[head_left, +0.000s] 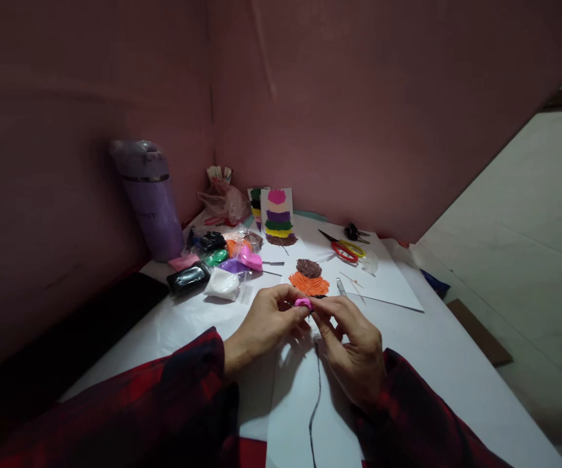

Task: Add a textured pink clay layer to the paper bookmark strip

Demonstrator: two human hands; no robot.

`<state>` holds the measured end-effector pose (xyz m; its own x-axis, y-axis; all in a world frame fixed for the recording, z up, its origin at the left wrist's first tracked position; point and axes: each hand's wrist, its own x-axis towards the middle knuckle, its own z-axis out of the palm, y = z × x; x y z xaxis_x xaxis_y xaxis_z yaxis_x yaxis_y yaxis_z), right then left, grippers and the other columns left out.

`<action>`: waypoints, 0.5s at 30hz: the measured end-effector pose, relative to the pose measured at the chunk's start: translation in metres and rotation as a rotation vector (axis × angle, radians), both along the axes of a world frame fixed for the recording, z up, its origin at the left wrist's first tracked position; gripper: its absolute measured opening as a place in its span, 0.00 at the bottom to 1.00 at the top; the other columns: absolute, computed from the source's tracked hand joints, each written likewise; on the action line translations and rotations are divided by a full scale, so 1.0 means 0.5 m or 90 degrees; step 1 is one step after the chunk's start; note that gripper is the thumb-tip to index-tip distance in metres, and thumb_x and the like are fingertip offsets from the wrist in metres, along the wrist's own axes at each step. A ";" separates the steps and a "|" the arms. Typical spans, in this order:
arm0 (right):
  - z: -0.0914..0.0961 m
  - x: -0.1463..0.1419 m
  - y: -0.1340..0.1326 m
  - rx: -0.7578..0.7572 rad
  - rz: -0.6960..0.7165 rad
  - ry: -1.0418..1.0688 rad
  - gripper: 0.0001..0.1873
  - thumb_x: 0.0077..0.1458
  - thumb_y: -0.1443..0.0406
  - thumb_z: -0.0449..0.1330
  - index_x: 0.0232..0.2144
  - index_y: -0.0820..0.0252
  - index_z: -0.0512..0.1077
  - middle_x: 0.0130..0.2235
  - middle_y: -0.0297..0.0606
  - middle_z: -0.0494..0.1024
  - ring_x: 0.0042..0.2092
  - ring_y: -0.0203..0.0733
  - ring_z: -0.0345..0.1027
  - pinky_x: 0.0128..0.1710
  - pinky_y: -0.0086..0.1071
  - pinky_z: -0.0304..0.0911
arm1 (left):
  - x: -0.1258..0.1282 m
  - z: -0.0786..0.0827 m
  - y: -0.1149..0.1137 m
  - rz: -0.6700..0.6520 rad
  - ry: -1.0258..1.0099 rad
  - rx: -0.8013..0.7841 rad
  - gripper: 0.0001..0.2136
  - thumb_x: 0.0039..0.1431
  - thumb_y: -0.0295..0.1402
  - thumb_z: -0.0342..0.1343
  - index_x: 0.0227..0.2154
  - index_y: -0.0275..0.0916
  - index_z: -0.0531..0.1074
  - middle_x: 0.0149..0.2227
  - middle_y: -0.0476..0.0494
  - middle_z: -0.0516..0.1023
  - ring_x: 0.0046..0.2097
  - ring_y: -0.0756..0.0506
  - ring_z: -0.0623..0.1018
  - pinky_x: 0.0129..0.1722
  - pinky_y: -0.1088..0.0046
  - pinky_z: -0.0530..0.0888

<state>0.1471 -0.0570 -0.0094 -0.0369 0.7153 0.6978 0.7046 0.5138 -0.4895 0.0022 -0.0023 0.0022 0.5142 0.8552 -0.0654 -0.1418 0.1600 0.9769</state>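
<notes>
A small lump of bright pink modelling clay (303, 303) sits between my hands, above a white paper. My left hand (268, 320) pinches it between thumb and fingers. The fingertips of my right hand (354, 348) are closed at the lump's right side, partly hiding their hold. Just beyond my fingers, textured clay lies on the paper: a brown patch (309, 267) with an orange band (309, 283) below it. A dark band under the orange is mostly covered by my hands. Toward me runs a thin black line (316, 403) down the paper.
Bagged clay in several colours, including a white pack (222, 285), lies at left. A purple bottle (147, 201) stands behind it. Scissors (345, 251), toothpicks (353, 281) and keys (354, 231) are at right. A card with coloured bands (278, 214) leans near the wall.
</notes>
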 end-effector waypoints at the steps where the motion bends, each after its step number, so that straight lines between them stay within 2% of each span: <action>1: -0.001 0.001 0.000 -0.003 -0.002 -0.001 0.10 0.60 0.71 0.56 0.41 0.56 0.74 0.36 0.38 0.77 0.36 0.38 0.72 0.30 0.29 0.68 | 0.001 0.000 0.000 -0.008 -0.014 -0.009 0.13 0.49 0.37 0.62 0.31 0.32 0.70 0.22 0.48 0.74 0.22 0.50 0.74 0.24 0.74 0.71; 7: -0.003 0.003 0.000 -0.010 -0.011 0.011 0.11 0.59 0.71 0.57 0.43 0.55 0.75 0.36 0.37 0.77 0.36 0.38 0.72 0.31 0.30 0.69 | 0.002 0.003 0.002 0.005 -0.059 -0.005 0.15 0.47 0.37 0.64 0.32 0.29 0.74 0.26 0.45 0.77 0.27 0.49 0.77 0.28 0.74 0.73; 15: -0.011 0.008 -0.001 -0.010 0.050 0.030 0.14 0.59 0.72 0.55 0.43 0.55 0.76 0.37 0.38 0.74 0.33 0.35 0.70 0.27 0.27 0.68 | 0.000 0.003 0.001 0.032 -0.050 -0.014 0.11 0.46 0.33 0.64 0.31 0.30 0.75 0.25 0.46 0.76 0.25 0.50 0.76 0.29 0.73 0.73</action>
